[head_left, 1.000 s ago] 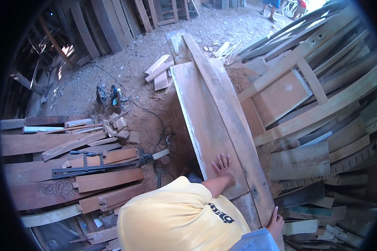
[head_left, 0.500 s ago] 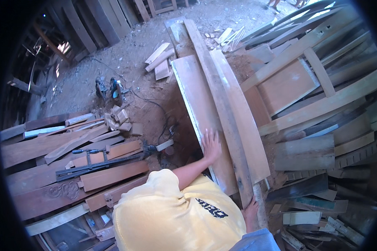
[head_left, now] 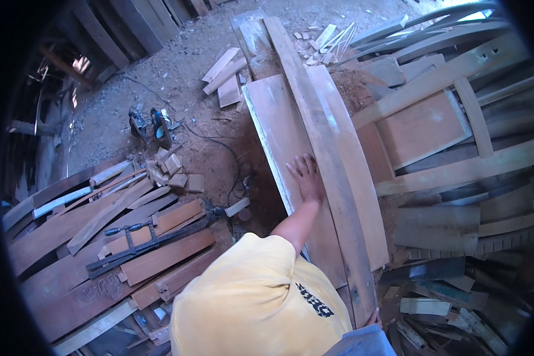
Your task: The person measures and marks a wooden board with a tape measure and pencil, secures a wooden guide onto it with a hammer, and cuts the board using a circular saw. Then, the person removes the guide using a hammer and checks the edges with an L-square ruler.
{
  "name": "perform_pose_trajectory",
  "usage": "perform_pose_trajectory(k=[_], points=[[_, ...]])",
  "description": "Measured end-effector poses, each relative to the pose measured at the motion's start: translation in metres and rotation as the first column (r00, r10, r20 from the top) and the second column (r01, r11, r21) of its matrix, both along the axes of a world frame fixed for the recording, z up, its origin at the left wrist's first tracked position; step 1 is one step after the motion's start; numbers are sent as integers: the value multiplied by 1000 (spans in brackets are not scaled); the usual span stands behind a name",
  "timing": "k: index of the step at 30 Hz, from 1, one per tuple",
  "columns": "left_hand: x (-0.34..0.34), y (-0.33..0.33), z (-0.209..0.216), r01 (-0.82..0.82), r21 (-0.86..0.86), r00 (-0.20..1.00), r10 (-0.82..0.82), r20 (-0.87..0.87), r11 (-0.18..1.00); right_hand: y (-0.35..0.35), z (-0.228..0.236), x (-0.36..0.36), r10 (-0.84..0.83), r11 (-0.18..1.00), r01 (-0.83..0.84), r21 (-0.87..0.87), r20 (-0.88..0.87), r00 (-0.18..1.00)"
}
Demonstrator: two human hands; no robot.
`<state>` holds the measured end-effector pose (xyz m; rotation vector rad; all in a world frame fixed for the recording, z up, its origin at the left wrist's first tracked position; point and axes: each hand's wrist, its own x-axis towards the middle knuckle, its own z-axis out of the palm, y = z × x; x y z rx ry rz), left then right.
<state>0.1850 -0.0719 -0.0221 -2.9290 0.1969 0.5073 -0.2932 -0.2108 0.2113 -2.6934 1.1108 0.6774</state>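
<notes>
My left hand (head_left: 307, 179) lies flat on a wide, pale wooden board (head_left: 273, 113), its fingers spread. A long, narrow, worn plank (head_left: 317, 124) runs lengthwise beside that hand, on top of the boards. At the plank's near end, my right hand (head_left: 374, 318) grips its right edge; most of this hand is hidden behind the plank and my clothing. Another pale board (head_left: 353, 160) with a curved outer edge shows along the plank's right side.
Stacked planks (head_left: 71, 219) lie at left, with a black bar clamp (head_left: 142, 243) on top. Corded power tools (head_left: 160, 126) stand on the dirt floor beyond small wood blocks (head_left: 171, 166). A wooden frame (head_left: 483, 118) and scrap wood (head_left: 439, 305) lie at right.
My left hand has moved forward and right across the wide board, towards the narrow plank, and its arm is straighter. My right hand stays at the plank's near end. The view has shifted slightly.
</notes>
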Motion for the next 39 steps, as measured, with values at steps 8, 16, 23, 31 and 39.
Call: perform_pose_trajectory(k=[8,16,23,31,39], points=[[1,-5,3,-120,-373,976,177,125,920,-1,212,55,174,960,-132,-249,158,972],[21,1,-11,-27,-503,978,128,167,864,-2,148,60,157,936,-64,-347,246,956],[32,-50,80,-737,158,337,-559,-757,-658,8,100,32,351,720,-107,-686,226,909],[97,-47,196,-692,-149,700,-605,-378,-707,-86,67,81,467,723,22,-690,512,721],[204,-30,402,-395,-383,897,-440,34,-835,-147,68,175,561,601,193,-775,582,588]])
